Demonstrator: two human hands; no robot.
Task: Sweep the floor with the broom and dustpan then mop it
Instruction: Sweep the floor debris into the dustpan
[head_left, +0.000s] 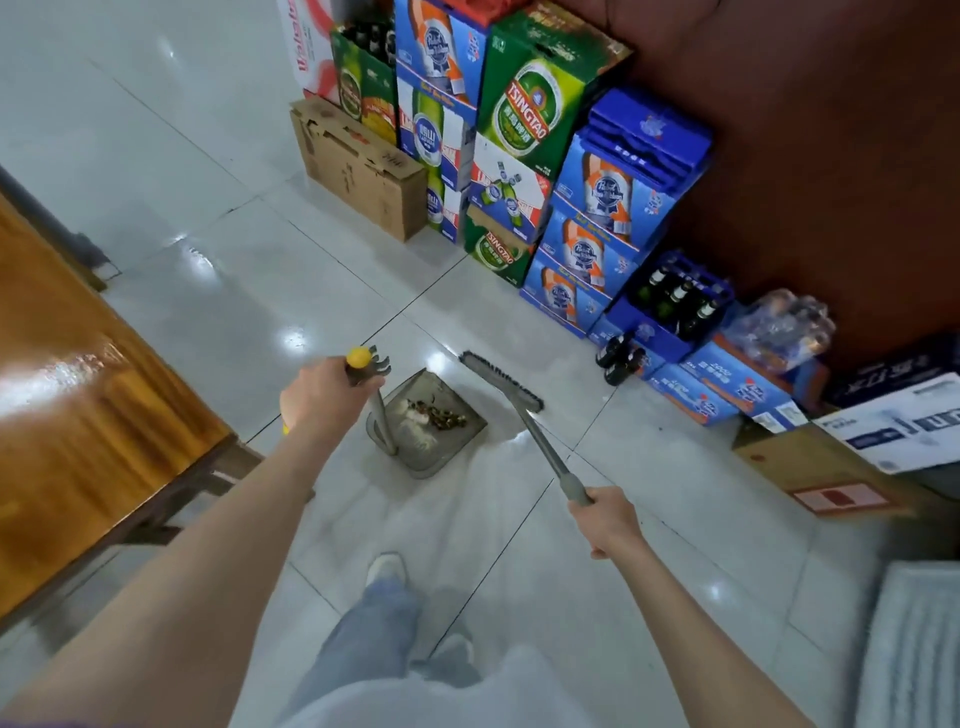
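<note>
Gripped dustpan (426, 421) handle in left hand (317, 395), broom (501, 374) handle in right hand (605, 519). Held litter, pan seemingly grounded. Advised short, low strokes toward pan mouth.

- I am looking down at what reads as a small shop or eatery's storage corner, not a home.
- Beer cartons (524, 119) are standing stacked several high against a dark red-brown wall (810, 156), green ones printed Tsingtao beside blue ones.
- A blue crate (670, 306) is holding dark bottles, with loose bottles (621, 358) standing just beside it.
- Plain brown cardboard boxes (358, 171) are sitting among the stock.
- Glossy pale floor tiles (218, 291) are reflecting ceiling lights, and a varnished wooden table (78, 395) is filling my left side.
</note>
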